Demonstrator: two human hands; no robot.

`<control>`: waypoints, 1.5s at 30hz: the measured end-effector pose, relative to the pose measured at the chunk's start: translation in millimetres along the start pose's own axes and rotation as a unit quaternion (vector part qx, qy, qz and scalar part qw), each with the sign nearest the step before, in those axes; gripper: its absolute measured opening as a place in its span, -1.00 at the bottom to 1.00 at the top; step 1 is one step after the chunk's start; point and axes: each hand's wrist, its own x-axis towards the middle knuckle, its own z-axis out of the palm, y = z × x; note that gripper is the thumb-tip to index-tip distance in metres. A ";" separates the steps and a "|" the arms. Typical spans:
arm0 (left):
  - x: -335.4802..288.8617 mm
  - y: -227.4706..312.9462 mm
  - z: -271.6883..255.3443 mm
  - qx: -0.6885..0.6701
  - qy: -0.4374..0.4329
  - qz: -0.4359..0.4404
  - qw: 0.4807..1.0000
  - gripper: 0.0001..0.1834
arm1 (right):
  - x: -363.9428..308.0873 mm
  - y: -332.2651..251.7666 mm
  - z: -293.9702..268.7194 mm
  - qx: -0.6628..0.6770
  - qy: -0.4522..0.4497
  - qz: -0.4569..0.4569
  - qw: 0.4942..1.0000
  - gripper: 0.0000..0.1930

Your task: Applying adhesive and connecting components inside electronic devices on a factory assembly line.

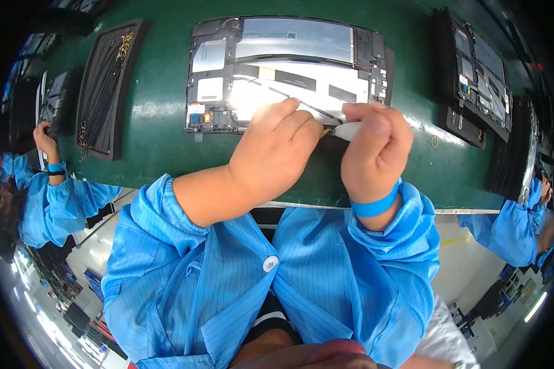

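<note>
An opened tablet (292, 38) lies in front of me, its inside facing up, with a silver battery panel, black frame and small boards. My left hand (277, 138) is closed over its near edge, fingertips pinched; what they hold is hidden. Close on its right, my right hand (375, 141) is closed too, thumb and fingers together near the tablet's near right corner. A white covering or piece (347, 131) shows at its fingertips. Between the hands, a thin dark strip (317, 109) slants across the bright inside of the tablet and ends at my right fingertips.
On the left of the green table (160, 80), a dark tray (129, 74) holds many thin black cables (101, 86) with gold ends. Stacked opened tablets (483, 74) stand at the right. A small yellow ring (434, 141) lies nearby. Co-workers in blue sit at both sides.
</note>
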 end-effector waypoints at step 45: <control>-41.3 -110.5 -67.5 -0.125 0.188 -0.418 0.880 -0.80 | 190.4 78.4 131.6 0.317 0.005 0.611 0.725 -0.53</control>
